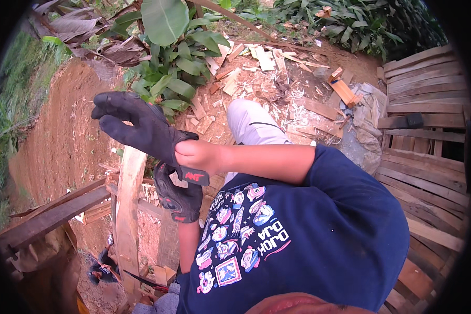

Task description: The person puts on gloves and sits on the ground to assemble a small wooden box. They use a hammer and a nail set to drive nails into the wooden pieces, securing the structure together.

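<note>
Both my hands wear black gloves with red marks. My right hand (133, 123) is stretched out to the left, its fingers extended and the thumb apart, holding nothing. The cuff strap (194, 176) of the right glove hangs loose below the bare wrist. Just beneath, my left hand (179, 194) is bent up against that glove cuff, its fingers closed at the cuff's edge. The right glove partly hides those fingertips. A pale wooden post (128, 209) rises close to the left of both hands.
A dark beam (52, 217) crosses at left. Wood offcuts (264, 58) and shavings litter the ground ahead, near an orange wooden thing (344, 91). Weathered planks (421, 172) stand at right. Leafy plants (167, 68) grow ahead. Another person (104, 269) is at lower left, near a dark narrow blade (145, 281).
</note>
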Demonstrator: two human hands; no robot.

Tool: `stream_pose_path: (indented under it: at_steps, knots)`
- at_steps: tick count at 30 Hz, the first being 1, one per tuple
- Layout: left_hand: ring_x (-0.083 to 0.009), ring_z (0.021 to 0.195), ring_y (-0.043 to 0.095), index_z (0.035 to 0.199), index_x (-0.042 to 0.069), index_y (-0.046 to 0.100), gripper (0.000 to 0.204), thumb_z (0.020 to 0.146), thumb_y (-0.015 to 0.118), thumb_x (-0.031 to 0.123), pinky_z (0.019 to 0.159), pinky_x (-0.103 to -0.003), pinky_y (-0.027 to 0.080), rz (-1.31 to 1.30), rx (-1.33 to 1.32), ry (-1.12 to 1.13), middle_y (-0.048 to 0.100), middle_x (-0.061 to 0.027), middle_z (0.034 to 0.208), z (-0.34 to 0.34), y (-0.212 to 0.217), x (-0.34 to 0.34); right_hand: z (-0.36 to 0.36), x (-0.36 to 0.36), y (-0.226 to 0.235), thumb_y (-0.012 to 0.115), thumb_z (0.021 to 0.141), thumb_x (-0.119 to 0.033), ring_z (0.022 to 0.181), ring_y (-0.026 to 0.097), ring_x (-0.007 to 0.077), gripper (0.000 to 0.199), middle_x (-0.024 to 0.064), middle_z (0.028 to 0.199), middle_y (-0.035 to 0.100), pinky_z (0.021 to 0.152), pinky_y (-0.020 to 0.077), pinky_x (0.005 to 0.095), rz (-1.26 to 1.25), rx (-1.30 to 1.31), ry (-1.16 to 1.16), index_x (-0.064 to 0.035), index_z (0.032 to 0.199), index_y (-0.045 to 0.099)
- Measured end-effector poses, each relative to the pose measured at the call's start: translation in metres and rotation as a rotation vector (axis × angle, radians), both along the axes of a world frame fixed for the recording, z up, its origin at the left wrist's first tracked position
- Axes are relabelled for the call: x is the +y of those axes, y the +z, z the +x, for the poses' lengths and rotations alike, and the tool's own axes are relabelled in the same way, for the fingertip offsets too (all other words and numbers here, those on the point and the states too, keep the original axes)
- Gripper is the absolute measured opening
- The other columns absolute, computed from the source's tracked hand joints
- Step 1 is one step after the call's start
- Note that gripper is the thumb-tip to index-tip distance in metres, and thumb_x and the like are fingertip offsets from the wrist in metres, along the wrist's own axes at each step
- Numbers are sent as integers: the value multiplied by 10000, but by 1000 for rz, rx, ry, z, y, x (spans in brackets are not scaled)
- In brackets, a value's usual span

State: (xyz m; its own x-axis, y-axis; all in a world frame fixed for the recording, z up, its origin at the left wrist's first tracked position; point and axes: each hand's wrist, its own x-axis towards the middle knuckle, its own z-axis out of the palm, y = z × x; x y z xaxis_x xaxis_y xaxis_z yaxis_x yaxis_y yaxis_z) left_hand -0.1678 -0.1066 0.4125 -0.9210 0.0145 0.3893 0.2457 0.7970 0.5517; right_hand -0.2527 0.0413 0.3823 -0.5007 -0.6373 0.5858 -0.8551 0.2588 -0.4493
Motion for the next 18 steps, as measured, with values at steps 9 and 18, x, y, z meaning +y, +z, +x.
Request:
stream_pose_path:
  at_steps: [9, 18]
  knots:
    - [-434, 1166, 682, 1353, 27, 662, 671, 839, 810, 432, 1008, -534, 525, -155, 1, -39, 707, -223, 1269, -33, -44, 12, -13, 9, -39, 623, 886, -83, 990, 639, 263, 170, 116, 998, 608, 894, 551, 365, -102, -236, 71, 20, 1022, 617]
    - [-448, 1014, 682, 1251, -7, 668, 432, 861, 733, 168, 879, -508, 543, -325, -50, -219, 713, -237, 1094, -100, 1, 99, -63, 111, 13, 559, 974, -89, 1036, 634, 211, 261, 104, 1100, 686, 943, 513, 350, -694, -459, -110, 60, 1176, 632]
